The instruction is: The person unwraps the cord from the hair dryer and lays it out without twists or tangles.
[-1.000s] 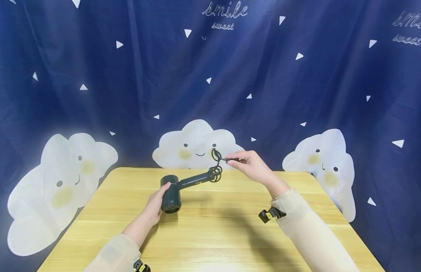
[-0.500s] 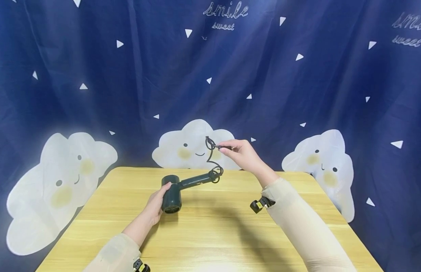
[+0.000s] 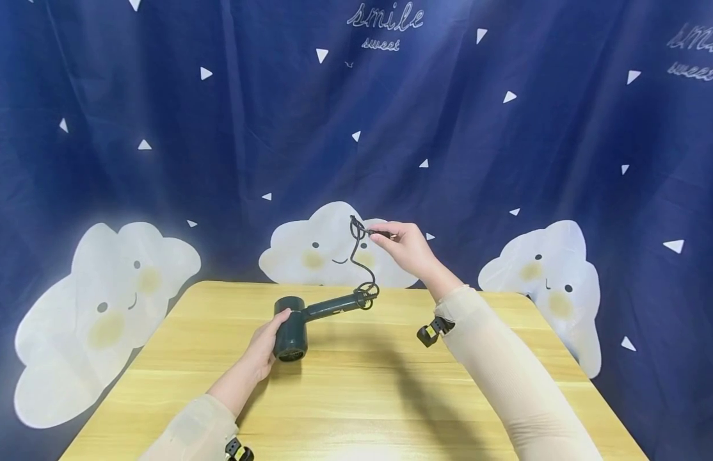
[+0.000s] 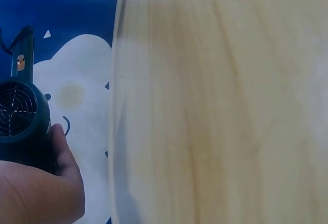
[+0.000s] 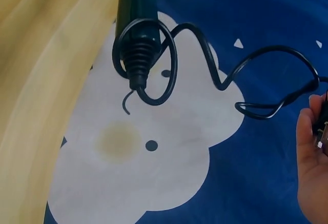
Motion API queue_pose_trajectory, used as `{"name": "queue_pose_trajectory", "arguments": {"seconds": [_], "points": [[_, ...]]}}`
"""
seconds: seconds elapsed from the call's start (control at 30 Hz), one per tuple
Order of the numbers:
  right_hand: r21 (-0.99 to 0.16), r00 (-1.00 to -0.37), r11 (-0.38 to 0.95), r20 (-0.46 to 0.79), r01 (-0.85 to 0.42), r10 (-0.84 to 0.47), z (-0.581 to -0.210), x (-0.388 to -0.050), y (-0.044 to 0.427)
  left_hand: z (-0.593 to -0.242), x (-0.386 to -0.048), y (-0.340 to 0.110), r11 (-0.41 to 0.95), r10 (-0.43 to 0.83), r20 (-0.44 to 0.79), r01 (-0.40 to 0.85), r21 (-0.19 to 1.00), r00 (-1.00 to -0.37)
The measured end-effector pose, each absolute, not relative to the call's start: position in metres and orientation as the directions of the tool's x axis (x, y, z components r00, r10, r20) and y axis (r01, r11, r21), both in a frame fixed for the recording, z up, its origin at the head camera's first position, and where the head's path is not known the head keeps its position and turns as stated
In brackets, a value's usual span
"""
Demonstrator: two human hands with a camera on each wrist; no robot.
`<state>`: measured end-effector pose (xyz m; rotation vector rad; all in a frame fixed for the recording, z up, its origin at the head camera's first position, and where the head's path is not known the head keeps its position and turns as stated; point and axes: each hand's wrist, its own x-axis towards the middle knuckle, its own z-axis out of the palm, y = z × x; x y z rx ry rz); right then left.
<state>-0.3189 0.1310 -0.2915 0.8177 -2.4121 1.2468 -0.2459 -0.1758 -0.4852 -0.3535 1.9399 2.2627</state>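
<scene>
A dark green hair dryer [image 3: 290, 336] is held above the table by my left hand [image 3: 264, 346], which grips its barrel with the thumb along the side. Its handle points right and away from me. In the left wrist view the round grille [image 4: 16, 112] faces the camera. The black cord [image 3: 363, 264] loops round the handle's end, then climbs to a small bundle near my right hand [image 3: 411, 250]. That hand pinches the dark plug [image 3: 381, 234] between thumb and fingers. Up close in the right wrist view, the loose loop circles the ribbed cord sleeve [image 5: 137, 62].
A light wooden table [image 3: 333, 410] lies beneath both hands. Behind its far edge hangs a blue curtain [image 3: 310, 160] printed with white clouds and triangles. A small black camera [image 3: 434, 331] is strapped at the right wrist.
My right hand has moved up and to the left with the plug. The cord between it and the handle has stretched out, with fewer coils at the handle's end. The left hand stays put.
</scene>
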Motion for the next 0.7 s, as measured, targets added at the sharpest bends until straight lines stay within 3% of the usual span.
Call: {"name": "queue_pose_trajectory", "arguments": {"seconds": [0.7], "points": [[-0.682,-0.861,0.534,0.461,-0.499,-0.215,-0.316,-0.356,0.124,-0.485,-0.248,-0.171,-0.185,-0.021,-0.27,-0.261,0.947,-0.963]]}}
